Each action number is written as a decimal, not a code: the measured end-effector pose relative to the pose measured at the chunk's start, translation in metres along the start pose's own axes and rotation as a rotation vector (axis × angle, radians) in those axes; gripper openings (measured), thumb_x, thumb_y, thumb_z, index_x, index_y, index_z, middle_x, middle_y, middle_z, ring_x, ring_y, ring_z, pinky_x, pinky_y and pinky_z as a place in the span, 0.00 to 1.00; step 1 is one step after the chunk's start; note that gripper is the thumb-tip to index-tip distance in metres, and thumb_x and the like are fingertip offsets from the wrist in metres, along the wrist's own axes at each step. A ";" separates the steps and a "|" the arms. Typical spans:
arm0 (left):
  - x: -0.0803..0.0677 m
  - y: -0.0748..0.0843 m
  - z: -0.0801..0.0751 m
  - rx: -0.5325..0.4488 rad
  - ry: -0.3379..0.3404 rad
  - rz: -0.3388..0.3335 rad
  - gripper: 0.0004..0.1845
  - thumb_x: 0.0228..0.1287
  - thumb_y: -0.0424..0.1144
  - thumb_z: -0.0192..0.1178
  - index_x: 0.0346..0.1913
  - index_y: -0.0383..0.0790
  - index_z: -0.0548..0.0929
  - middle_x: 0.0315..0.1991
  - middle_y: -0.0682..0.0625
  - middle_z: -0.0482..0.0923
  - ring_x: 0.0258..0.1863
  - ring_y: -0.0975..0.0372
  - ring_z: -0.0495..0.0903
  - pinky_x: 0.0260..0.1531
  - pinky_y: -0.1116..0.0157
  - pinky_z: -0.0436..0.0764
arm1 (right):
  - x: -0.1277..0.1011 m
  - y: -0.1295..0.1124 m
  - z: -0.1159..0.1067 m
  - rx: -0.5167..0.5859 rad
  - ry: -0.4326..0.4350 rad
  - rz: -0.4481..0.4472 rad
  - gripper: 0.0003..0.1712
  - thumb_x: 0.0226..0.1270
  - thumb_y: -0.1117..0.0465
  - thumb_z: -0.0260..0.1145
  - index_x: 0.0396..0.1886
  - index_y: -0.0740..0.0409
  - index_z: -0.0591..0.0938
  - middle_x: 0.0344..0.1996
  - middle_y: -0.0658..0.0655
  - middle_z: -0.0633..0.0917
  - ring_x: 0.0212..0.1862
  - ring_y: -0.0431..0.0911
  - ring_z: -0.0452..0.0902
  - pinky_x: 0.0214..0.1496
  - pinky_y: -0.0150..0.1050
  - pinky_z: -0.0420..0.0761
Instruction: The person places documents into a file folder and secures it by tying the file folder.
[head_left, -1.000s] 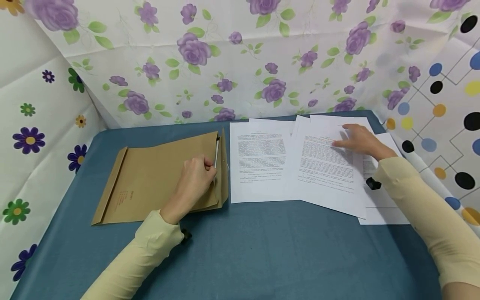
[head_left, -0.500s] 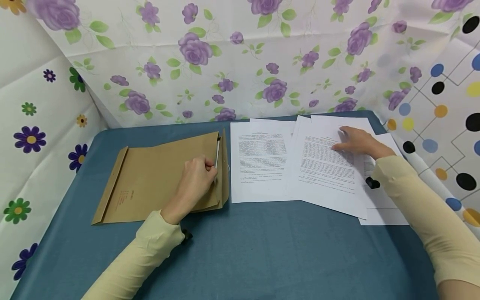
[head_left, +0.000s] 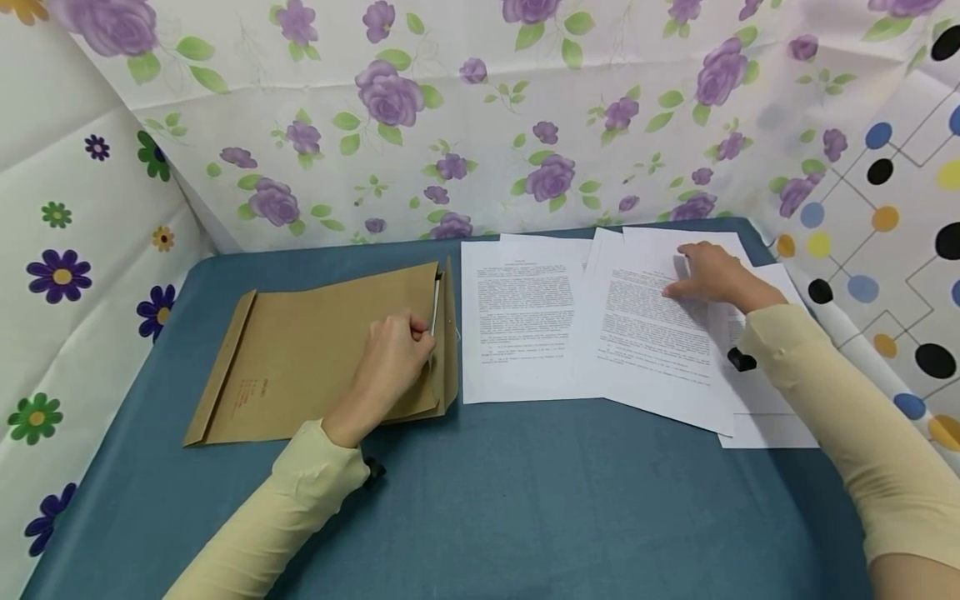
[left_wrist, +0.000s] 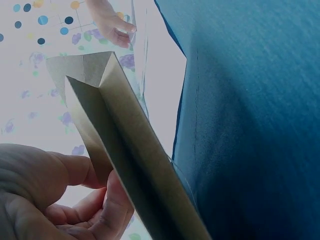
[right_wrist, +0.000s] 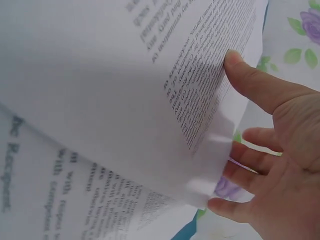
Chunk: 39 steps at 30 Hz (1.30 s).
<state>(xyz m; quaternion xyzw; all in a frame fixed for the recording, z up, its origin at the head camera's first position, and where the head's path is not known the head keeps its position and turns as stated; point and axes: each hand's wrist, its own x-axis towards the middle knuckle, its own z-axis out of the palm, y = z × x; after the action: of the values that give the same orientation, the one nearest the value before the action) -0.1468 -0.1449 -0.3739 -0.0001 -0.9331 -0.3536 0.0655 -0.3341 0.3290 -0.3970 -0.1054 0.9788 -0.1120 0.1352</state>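
Observation:
My left hand [head_left: 386, 362] pinches the upper layer of a brown paper envelope [head_left: 322, 350] at its mouth, between thumb and fingers. The left wrist view shows the envelope's gaping mouth [left_wrist: 130, 130] with folded side gussets, and the left fingers [left_wrist: 117, 200] on one layer's edge. My right hand [head_left: 716, 275] is at the upper right part of a printed sheet [head_left: 652, 333]. In the right wrist view its thumb [right_wrist: 255, 80] extends over the text, and its spread, nearly straight fingers meet the paper's edge [right_wrist: 215, 185].
Another printed sheet [head_left: 517, 325] lies between the envelope and the right-hand sheet, overlapping other papers. More paper [head_left: 765, 429] lies under the right forearm. Blue cloth [head_left: 540, 500] covers the table. A floral sheet [head_left: 465, 125] hangs behind, with patterned sheets at both sides.
Both hands stay nearly where they were, the left at the envelope mouth, the right on the sheet. Only a tiny shift of the right forearm and the whole view shows.

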 end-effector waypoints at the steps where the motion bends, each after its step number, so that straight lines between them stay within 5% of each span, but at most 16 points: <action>1: 0.000 0.000 0.000 -0.001 -0.001 -0.001 0.07 0.63 0.27 0.58 0.40 0.28 0.85 0.33 0.41 0.83 0.29 0.55 0.81 0.29 0.62 0.81 | 0.000 -0.001 -0.001 -0.012 0.008 -0.005 0.56 0.60 0.48 0.77 0.74 0.78 0.60 0.68 0.83 0.63 0.70 0.77 0.56 0.68 0.75 0.57; 17: 0.004 0.000 0.000 0.009 0.004 -0.009 0.07 0.64 0.26 0.58 0.40 0.28 0.85 0.34 0.40 0.84 0.29 0.55 0.81 0.29 0.62 0.81 | -0.009 -0.016 -0.009 -0.044 0.033 0.054 0.42 0.59 0.51 0.79 0.59 0.77 0.71 0.50 0.77 0.78 0.49 0.68 0.75 0.53 0.66 0.74; 23: 0.005 -0.001 0.000 0.001 0.000 -0.013 0.07 0.64 0.27 0.58 0.40 0.28 0.85 0.34 0.40 0.84 0.28 0.55 0.81 0.28 0.62 0.81 | -0.009 -0.015 -0.006 -0.021 0.040 0.072 0.44 0.61 0.51 0.78 0.63 0.77 0.70 0.53 0.78 0.78 0.51 0.69 0.74 0.54 0.68 0.73; 27: 0.005 -0.002 0.000 -0.003 -0.002 -0.016 0.07 0.64 0.26 0.58 0.40 0.28 0.85 0.33 0.40 0.84 0.27 0.55 0.81 0.28 0.62 0.80 | -0.013 -0.010 -0.008 -0.017 0.092 0.053 0.35 0.67 0.55 0.71 0.63 0.75 0.73 0.55 0.78 0.78 0.53 0.71 0.75 0.53 0.70 0.73; 34: 0.003 -0.004 -0.001 -0.003 -0.009 -0.020 0.07 0.64 0.27 0.58 0.40 0.28 0.85 0.34 0.41 0.84 0.27 0.55 0.81 0.27 0.63 0.80 | -0.028 -0.002 -0.032 0.036 0.170 -0.047 0.26 0.75 0.59 0.63 0.62 0.77 0.76 0.58 0.81 0.77 0.57 0.75 0.74 0.55 0.69 0.74; 39: 0.003 -0.004 -0.002 -0.003 -0.003 -0.014 0.08 0.62 0.26 0.57 0.39 0.28 0.85 0.33 0.41 0.84 0.26 0.56 0.80 0.27 0.63 0.79 | -0.045 -0.002 -0.059 0.071 0.194 -0.087 0.26 0.73 0.56 0.67 0.54 0.79 0.79 0.47 0.80 0.81 0.45 0.69 0.78 0.46 0.61 0.77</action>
<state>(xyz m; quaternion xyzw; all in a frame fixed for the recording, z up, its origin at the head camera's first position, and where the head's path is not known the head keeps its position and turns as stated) -0.1497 -0.1495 -0.3744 0.0057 -0.9326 -0.3556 0.0617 -0.3089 0.3492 -0.3309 -0.1315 0.9772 -0.1623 0.0383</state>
